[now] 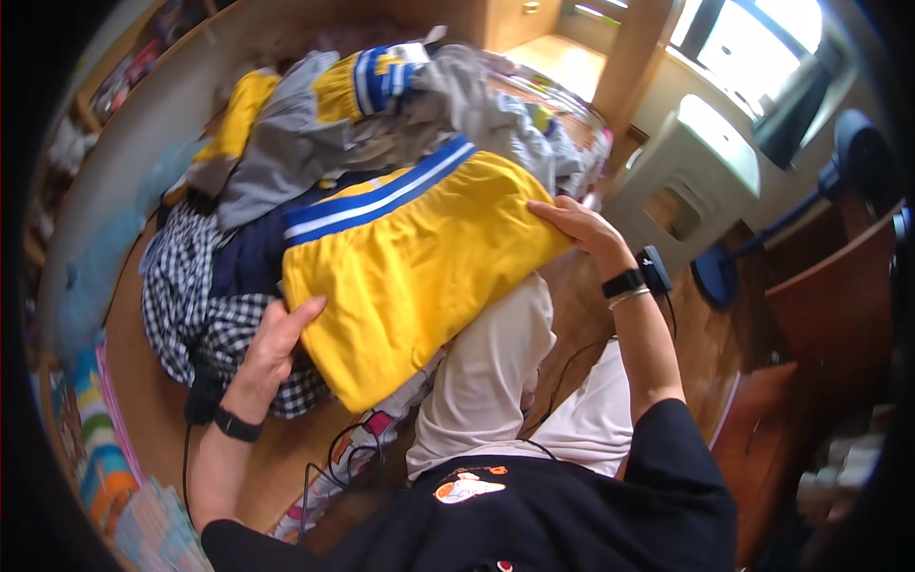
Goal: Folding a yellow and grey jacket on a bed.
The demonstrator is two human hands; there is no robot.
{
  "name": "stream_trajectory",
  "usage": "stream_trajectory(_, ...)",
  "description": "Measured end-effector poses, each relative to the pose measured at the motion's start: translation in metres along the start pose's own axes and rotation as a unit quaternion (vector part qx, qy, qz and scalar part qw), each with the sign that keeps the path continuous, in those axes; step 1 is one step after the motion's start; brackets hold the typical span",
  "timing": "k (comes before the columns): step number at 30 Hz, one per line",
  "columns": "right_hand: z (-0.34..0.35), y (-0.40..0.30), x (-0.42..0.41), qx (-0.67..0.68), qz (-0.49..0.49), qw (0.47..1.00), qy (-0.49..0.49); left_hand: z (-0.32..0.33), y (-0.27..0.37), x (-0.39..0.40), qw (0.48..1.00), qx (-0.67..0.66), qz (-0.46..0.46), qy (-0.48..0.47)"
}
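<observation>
Yellow shorts [422,264] with a blue and white striped elastic waistband are spread out between my two hands above my lap. My left hand [275,336] pinches them at their left edge, thumb on top. At the right edge, my right hand [582,225] grips the fabric between thumb and fingers. Behind the shorts lies a heap of clothes: a grey garment [282,154], a dark navy cloth [246,261] and a black-and-white checked cloth [179,286]. Another yellow piece with blue and white bands [339,89] rests on top of the heap.
A pale plastic stool [643,189] stands to the right, near a dark blue stand with a round base [715,275]. Black cables [332,457] trail beside my left leg. A brown wooden cabinet [836,286] is at the far right, and a window [758,50] is behind.
</observation>
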State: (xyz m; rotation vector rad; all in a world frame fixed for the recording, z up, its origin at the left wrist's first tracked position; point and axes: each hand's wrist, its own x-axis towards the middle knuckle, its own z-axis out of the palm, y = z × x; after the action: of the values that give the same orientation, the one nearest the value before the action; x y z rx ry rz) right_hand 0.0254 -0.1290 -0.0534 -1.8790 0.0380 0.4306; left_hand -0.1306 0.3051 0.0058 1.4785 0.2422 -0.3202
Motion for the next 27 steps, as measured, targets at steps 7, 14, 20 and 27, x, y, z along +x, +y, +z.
stream_trajectory(7, -0.092, 0.073, 0.036, 0.250, -0.045, 0.967, -0.016, 0.004, -0.018, 0.014, 0.999, -0.020, 0.025, 0.028)
stream_trajectory(14, -0.314, 0.233, 0.075, 0.627, -0.046, 0.615, 0.477, -0.002, -0.023, 0.017, 0.995, -0.015, -0.009, 0.101)
stream_trajectory(20, -0.336, 0.236, 0.050, 0.495, -0.278, 0.696, 0.440, 0.006, -0.023, 0.018, 0.993, -0.012, -0.010, 0.114)
stream_trajectory(27, -0.292, 0.209, 0.002, 0.621, -0.195, 0.609, 0.453, 0.007, -0.021, 0.018, 0.992, -0.002, -0.016, 0.124)
